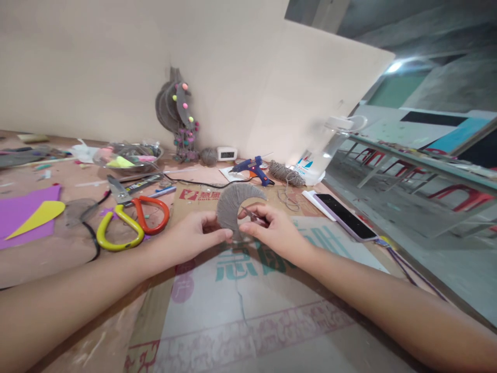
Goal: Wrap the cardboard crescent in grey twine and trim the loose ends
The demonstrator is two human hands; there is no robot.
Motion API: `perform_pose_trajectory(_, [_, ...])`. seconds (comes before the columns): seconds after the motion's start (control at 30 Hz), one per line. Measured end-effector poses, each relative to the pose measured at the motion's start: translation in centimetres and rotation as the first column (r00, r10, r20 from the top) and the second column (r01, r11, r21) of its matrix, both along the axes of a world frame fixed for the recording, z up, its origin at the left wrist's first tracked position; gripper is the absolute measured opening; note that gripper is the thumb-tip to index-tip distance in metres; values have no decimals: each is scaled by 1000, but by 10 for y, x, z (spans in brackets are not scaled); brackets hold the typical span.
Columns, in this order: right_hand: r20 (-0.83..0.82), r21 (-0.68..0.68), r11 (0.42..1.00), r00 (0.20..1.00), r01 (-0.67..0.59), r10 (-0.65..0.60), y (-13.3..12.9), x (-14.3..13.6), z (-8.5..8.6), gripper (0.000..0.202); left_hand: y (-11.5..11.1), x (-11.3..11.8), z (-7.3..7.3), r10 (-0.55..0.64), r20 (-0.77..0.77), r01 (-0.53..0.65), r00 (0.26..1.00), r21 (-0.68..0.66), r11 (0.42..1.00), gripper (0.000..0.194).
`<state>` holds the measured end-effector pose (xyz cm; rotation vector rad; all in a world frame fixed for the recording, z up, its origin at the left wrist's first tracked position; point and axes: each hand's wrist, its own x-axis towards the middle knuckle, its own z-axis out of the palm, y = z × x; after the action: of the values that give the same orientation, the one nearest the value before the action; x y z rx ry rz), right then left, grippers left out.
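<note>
A crescent wrapped in grey yarn (230,204) is held upright above a printed cardboard sheet, its upper tip curving to the right. My left hand (207,230) is closed on its outer left edge, thumb toward the lower end. My right hand (272,228) is closed at the inner curve, with thumb and index finger near the crescent's lower part. Something small and dark shows between the right fingers, too blurred to name. Beneath the hands lies the cardboard (205,326), and a thin strand of yarn (241,300) rests on it.
Scissors (120,228) with yellow and orange handles lie left. Behind are a blue glue gun (252,168), a grey yarn bundle (286,173), a small white clock (227,154) and a bowl of scraps (134,165). A phone (345,216) and a clear bottle (324,147) stand right.
</note>
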<state>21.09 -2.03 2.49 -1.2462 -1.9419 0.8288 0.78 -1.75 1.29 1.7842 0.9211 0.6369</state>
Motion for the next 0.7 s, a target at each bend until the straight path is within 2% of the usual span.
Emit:
perform_pose_trajectory(0.07, [-2, -92, 995, 999, -41, 41, -3, -5, 4, 18, -1, 0, -1, 0, -37, 0, 999, 11, 1000, 27])
perform_pose_trajectory(0.13, [10, -127, 991, 999, -47, 49, -5, -8, 6, 16, -2, 0, -2, -7, -48, 8, 999, 28, 1000, 28])
perform_pose_trajectory(0.33, [-18, -138, 987, 997, -77, 76, -6, -8, 4, 14, -4, -1, 0, 1, -87, 7, 996, 88, 996, 32])
perform_pose_trajectory(0.57, [24, -165, 978, 991, -126, 132, -4, -4, 2, 14, -2, -1, -1, 33, -50, -28, 998, 94, 995, 35])
perform_pose_trajectory(0.7, [-18, -201, 966, 987, -161, 161, -4, -3, 2, 17, -2, -2, -1, 26, -75, -19, 997, 84, 996, 36])
